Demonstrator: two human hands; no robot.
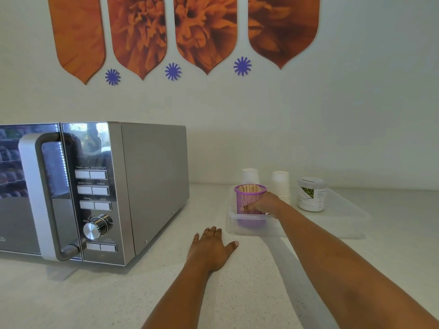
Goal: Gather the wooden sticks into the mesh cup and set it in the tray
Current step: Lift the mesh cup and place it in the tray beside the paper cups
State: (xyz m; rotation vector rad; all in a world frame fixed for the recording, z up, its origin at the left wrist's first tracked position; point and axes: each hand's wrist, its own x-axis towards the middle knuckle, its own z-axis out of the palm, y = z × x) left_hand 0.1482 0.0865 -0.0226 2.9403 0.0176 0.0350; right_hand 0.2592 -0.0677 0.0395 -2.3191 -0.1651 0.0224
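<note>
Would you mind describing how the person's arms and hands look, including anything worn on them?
Both forearms are bare, with no sleeves in view. The left hand and right hand show no gloves, rings, watch or bracelet. The fingernails look short and pale.

We see the right hand (262,205) wrapped around the purple mesh cup (249,199), fingers across its front. The cup stands upright in the left end of a clear plastic tray (342,224), wooden sticks (249,187) showing at its rim. Left hand (211,249) lies flat, palm down, on the white counter (166,293), just in front of the tray. Behind the cup: two stacks of white paper cups (280,182) and a labelled white tub (311,194). Microwave (95,191) sits at left.
</note>
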